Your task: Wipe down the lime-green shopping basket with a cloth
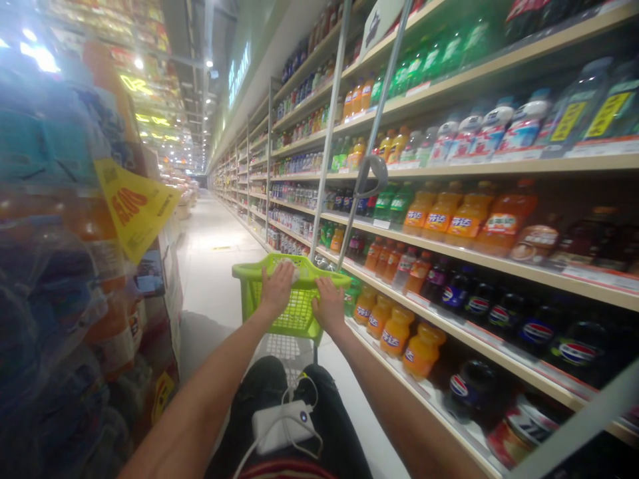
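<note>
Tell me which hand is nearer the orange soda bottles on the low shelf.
Right. The right hand rests on the green cart handle, beside the orange soda bottles; the left hand sits farther from them on the same handle.

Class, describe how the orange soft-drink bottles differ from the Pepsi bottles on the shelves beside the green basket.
The orange soft-drink bottles look bright orange; the Pepsi bottles look nearly black. The orange bottles have white lettering, the Pepsi bottles red, white and blue labels. The orange bottles stand nearer the green basket. Both stand in rows on the shelves.
</note>
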Tool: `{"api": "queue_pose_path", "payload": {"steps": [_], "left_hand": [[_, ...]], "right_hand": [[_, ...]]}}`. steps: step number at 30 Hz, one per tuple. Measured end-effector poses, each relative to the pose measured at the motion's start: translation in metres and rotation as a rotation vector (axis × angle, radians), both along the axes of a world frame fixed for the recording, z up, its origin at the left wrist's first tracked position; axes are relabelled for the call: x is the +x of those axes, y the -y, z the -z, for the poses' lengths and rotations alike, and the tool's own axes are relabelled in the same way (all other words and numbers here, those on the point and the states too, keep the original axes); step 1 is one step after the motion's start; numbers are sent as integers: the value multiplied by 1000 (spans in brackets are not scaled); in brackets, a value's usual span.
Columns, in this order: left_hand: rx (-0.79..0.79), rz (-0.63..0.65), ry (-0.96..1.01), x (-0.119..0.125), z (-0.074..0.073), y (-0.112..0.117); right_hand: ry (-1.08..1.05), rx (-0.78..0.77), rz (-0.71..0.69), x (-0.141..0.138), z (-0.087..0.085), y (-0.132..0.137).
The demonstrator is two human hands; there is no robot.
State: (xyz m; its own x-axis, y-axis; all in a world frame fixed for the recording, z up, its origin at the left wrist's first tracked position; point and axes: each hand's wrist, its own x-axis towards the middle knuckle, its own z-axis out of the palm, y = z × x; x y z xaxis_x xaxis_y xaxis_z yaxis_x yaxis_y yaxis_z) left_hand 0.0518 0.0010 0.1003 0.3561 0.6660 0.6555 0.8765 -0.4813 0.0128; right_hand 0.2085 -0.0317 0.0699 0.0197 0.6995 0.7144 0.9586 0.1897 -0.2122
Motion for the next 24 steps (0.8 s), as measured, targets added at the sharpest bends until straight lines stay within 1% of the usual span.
{"api": "queue_pose_path", "payload": {"steps": [2, 5, 7, 10, 12, 14, 16, 17, 19, 24], "left_hand": [[62, 40, 2, 12, 11, 2], [116, 43, 13, 13, 15, 1], [130, 44, -1, 4, 14, -2], [141, 29, -13, -20, 11, -10], [148, -23, 23, -38, 10, -16], [149, -116, 93, -53, 8, -21], [140, -179, 142, -60, 7, -23], [133, -189, 149, -59, 7, -23], [123, -168, 135, -49, 7, -20], [122, -30, 55, -4, 8, -7]], "right_hand": [[19, -16, -10, -4, -7, -1], [23, -64, -10, -9, -14, -4], [13, -96, -1, -10, -14, -4], [27, -114, -13, -10, -11, -4], [41, -115, -12, -10, -9, -3], [52, -113, -3, -11, -8, -1], [52, -107, 10, -12, -7, -1], [48, -102, 15, -13, -7, -1], [38, -90, 22, -15, -6, 0], [49, -87, 22, -12, -5, 2]]}}
